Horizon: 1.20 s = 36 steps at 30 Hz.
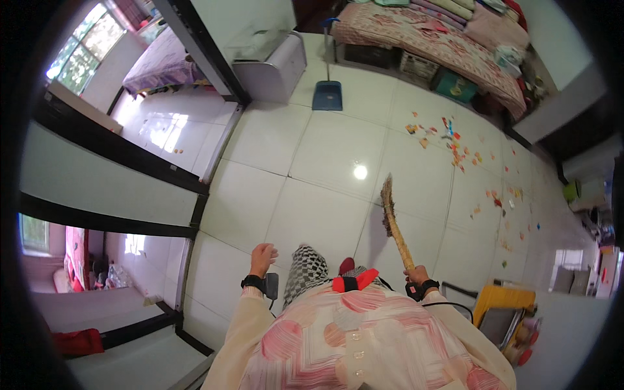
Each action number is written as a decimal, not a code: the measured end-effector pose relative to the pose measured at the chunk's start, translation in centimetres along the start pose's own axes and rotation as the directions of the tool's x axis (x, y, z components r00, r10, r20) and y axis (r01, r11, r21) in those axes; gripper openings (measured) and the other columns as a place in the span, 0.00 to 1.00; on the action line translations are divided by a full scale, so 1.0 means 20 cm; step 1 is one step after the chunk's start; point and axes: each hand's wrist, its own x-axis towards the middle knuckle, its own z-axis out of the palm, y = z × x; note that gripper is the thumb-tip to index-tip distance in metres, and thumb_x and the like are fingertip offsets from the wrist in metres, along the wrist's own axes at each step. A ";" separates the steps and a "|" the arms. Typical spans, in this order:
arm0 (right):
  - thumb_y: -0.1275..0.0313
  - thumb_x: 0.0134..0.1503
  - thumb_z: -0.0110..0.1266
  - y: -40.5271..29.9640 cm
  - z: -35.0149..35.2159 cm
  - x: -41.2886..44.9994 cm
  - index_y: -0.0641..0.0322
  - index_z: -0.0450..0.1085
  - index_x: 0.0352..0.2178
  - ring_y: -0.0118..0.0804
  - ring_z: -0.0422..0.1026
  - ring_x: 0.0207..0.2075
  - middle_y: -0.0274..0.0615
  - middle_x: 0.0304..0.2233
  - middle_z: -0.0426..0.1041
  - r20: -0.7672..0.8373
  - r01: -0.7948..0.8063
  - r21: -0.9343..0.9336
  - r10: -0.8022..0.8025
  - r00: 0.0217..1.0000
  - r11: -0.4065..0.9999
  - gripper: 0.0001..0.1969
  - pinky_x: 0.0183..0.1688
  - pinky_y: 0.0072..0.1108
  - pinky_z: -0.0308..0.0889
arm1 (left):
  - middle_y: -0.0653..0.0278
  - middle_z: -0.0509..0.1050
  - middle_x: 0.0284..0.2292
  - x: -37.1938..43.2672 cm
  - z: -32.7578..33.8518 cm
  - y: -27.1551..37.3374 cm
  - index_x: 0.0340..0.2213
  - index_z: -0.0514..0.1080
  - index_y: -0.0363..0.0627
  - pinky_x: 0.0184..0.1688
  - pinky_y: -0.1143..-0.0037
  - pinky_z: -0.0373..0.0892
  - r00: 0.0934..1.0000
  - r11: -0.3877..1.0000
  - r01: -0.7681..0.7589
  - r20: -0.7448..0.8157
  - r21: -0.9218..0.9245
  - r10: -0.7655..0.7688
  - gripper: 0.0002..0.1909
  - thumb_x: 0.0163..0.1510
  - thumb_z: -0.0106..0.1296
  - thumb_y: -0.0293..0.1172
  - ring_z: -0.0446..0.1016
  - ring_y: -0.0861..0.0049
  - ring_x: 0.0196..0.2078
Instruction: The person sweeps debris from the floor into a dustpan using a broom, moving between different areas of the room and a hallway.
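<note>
My right hand [415,275] grips the pale handle of a short broom [397,234], whose dark, worn bristles point away from me above the tiled floor. My left hand [263,256] hangs at the left, holding nothing, its fingers loosely curled. Ahead, a blue long-handled dustpan [327,96] stands on the floor near a light cabinet. Small colourful scraps [458,151] lie scattered on the tiles at the right, with more scraps [497,200] farther to the right.
A bed [390,29] with boxes under it stands at the far side. A light cabinet [278,68] is beside a dark door frame [204,53]. Two doorways open on the left. At lower right are a yellow piece of furniture [504,298] and a black bar [459,289].
</note>
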 end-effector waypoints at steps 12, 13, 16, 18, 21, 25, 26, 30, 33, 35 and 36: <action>0.70 0.37 0.54 -0.52 -0.16 0.89 0.79 0.64 0.18 0.34 0.67 0.16 0.46 0.14 0.66 -0.140 0.061 -0.121 -0.078 0.987 0.991 0.15 0.16 0.23 0.60 | 0.64 0.67 0.17 1.36 0.04 0.90 0.21 0.66 0.37 0.19 0.81 0.63 0.996 0.978 0.083 -0.041 0.193 -0.077 0.10 0.43 0.40 0.32 0.66 0.80 0.19; 0.69 0.37 0.54 -0.57 -0.20 0.94 0.78 0.65 0.19 0.35 0.67 0.16 0.46 0.15 0.67 -0.167 0.047 -0.032 -0.052 0.984 0.998 0.16 0.18 0.24 0.60 | 0.62 0.67 0.15 1.51 0.06 1.02 0.19 0.66 0.36 0.19 0.79 0.62 0.998 0.960 0.027 -0.058 0.278 -0.011 0.10 0.42 0.40 0.32 0.66 0.78 0.17; 0.69 0.37 0.54 -0.92 -0.15 0.89 0.76 0.67 0.22 0.37 0.68 0.18 0.46 0.16 0.68 -0.094 -0.162 -0.029 0.158 0.983 0.986 0.15 0.20 0.25 0.61 | 0.59 0.67 0.15 1.87 0.10 1.40 0.21 0.66 0.36 0.20 0.76 0.63 0.991 0.913 -0.126 0.000 0.388 0.136 0.10 0.42 0.40 0.32 0.66 0.75 0.17; 0.68 0.37 0.55 -1.19 -0.13 0.79 0.77 0.67 0.23 0.37 0.68 0.21 0.47 0.17 0.69 -0.068 -0.298 0.046 0.301 0.951 0.953 0.17 0.23 0.26 0.62 | 0.58 0.68 0.16 2.05 0.17 1.70 0.21 0.66 0.36 0.23 0.75 0.63 0.960 0.828 -0.269 0.069 0.491 0.271 0.10 0.42 0.41 0.32 0.67 0.73 0.19; 0.68 0.38 0.54 -1.20 -0.22 0.88 0.81 0.66 0.24 0.36 0.68 0.24 0.49 0.19 0.69 -0.131 -0.262 -0.005 0.259 0.957 0.965 0.19 0.27 0.24 0.62 | 0.56 0.68 0.19 2.40 0.62 2.28 0.24 0.66 0.37 0.27 0.73 0.63 0.793 0.563 -0.585 0.267 0.583 0.547 0.10 0.42 0.42 0.33 0.68 0.69 0.23; 0.69 0.39 0.52 -1.36 -0.30 1.05 0.79 0.66 0.25 0.34 0.67 0.22 0.48 0.19 0.68 -0.124 -0.310 0.138 0.327 0.937 0.941 0.17 0.24 0.24 0.61 | 0.54 0.69 0.26 2.76 0.99 2.77 0.31 0.65 0.37 0.33 0.72 0.63 0.661 0.367 -0.694 0.346 0.619 0.666 0.14 0.42 0.44 0.34 0.68 0.66 0.28; 0.69 0.40 0.52 -1.44 -0.32 1.12 0.78 0.66 0.25 0.34 0.67 0.22 0.48 0.18 0.68 -0.119 -0.319 0.140 0.335 0.935 0.938 0.16 0.24 0.23 0.61 | 0.54 0.69 0.26 2.85 1.04 2.86 0.31 0.65 0.37 0.33 0.72 0.63 0.653 0.353 -0.700 0.354 0.621 0.670 0.14 0.42 0.44 0.34 0.68 0.66 0.28; 0.70 0.40 0.52 -1.68 -0.51 1.29 0.78 0.66 0.25 0.34 0.66 0.21 0.47 0.18 0.68 -0.132 -0.356 0.168 0.379 0.916 0.919 0.16 0.23 0.23 0.60 | 0.59 0.68 0.24 3.13 1.39 3.21 0.30 0.64 0.35 0.26 0.76 0.66 0.907 0.859 -0.416 0.198 0.299 0.370 0.14 0.43 0.43 0.33 0.69 0.74 0.25; 0.70 0.40 0.51 -1.92 -0.67 1.40 0.77 0.66 0.25 0.34 0.66 0.20 0.46 0.17 0.67 -0.111 -0.343 0.168 0.363 0.925 0.924 0.15 0.22 0.23 0.60 | 0.60 0.68 0.22 3.32 1.52 3.37 0.25 0.65 0.36 0.23 0.77 0.65 0.981 0.984 -0.171 0.078 -0.051 0.175 0.11 0.41 0.43 0.32 0.69 0.76 0.23; 0.70 0.40 0.51 -2.09 -0.75 1.46 0.77 0.66 0.25 0.33 0.66 0.19 0.46 0.17 0.67 -0.080 -0.324 0.171 0.341 0.937 0.930 0.15 0.21 0.23 0.60 | 0.58 0.68 0.23 3.50 1.54 3.44 0.27 0.65 0.35 0.26 0.75 0.65 0.949 0.947 -0.294 -0.073 0.131 0.305 0.11 0.41 0.44 0.31 0.69 0.72 0.25; 0.70 0.40 0.51 -2.15 -0.82 1.46 0.77 0.66 0.25 0.33 0.66 0.19 0.45 0.17 0.67 -0.081 -0.329 0.185 0.348 0.934 0.926 0.14 0.21 0.23 0.60 | 0.56 0.68 0.25 3.53 1.63 3.45 0.28 0.65 0.35 0.29 0.73 0.65 0.887 0.871 -0.376 -0.150 0.316 0.437 0.13 0.40 0.45 0.31 0.69 0.68 0.27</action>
